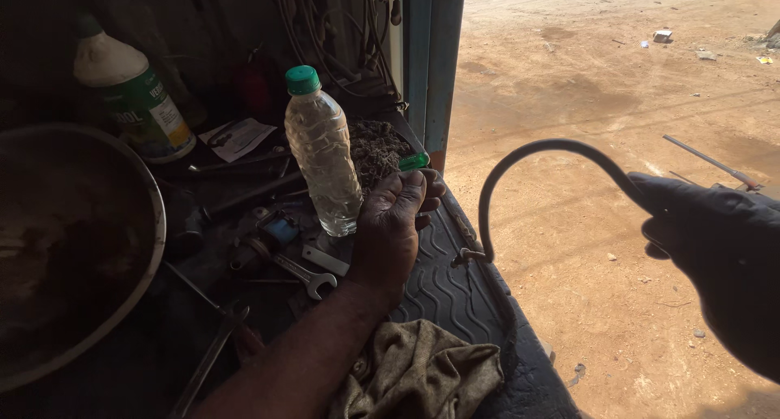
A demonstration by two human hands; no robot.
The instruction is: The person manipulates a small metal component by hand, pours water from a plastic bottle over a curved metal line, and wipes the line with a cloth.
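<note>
My left hand (388,228) rests on the cluttered workbench beside a clear plastic water bottle (323,155) with a green cap. Its fingers curl round a small green object (413,160) at the fingertips. My right hand (715,236), dark in shadow at the right, grips one end of a black curved hose (520,152). The hose arcs up and over, then hangs down to a metal fitting (471,256) just above the ribbed black mat (443,293). A thin metal rod (708,160) sticks out behind my right hand.
A large metal bowl (122,305) fills the left side. Behind it stands a white oil bottle (130,94). An open-end wrench (309,279) and other tools lie near the water bottle, a dirty rag (422,370) lies in front, and a blue post (435,61) borders sandy ground (585,86).
</note>
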